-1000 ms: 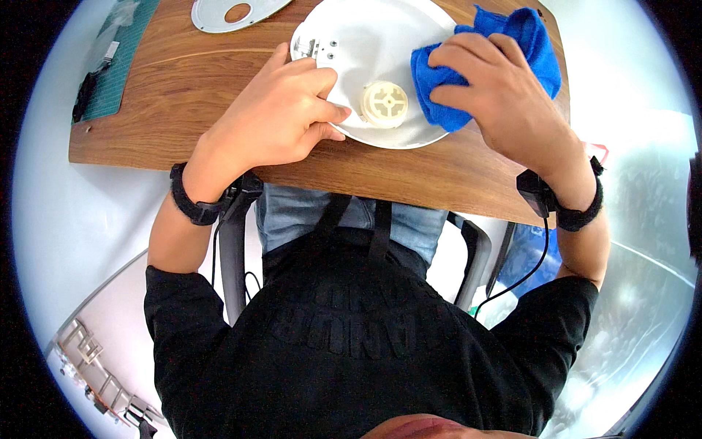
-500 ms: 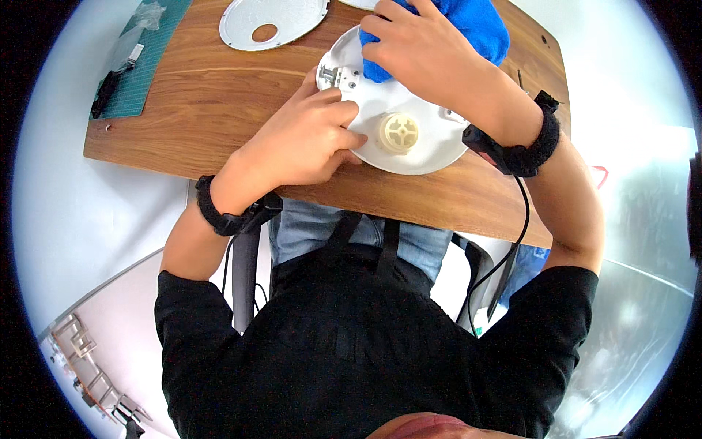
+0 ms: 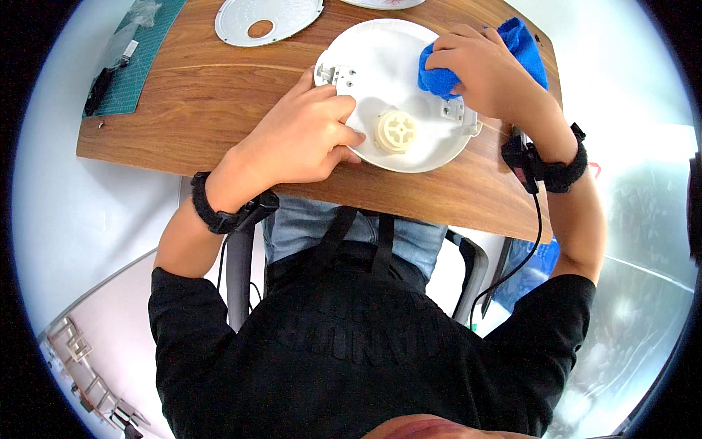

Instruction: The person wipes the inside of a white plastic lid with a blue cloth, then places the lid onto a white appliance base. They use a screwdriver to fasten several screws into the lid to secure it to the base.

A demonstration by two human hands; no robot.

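A round white plastic lid-like plate (image 3: 380, 58) lies on the wooden table (image 3: 197, 102), with a cream hub (image 3: 395, 131) at its middle and small metal brackets near its rim. My left hand (image 3: 307, 135) rests on the plate's left side, fingers curled over its edge and holding it still. My right hand (image 3: 486, 73) presses a blue cloth (image 3: 446, 73) against the plate's upper right part. Black bands sit on both wrists.
A second round white disc with a hole (image 3: 267, 18) lies at the table's far side. A green cutting mat (image 3: 139, 62) with small dark tools sits at the far left. A cable hangs from my right wrist band beside the chair.
The blue cloth and my right hand have slid over the plate, from its right edge to its top, and now back toward the upper right. My left hand stays on the plate.
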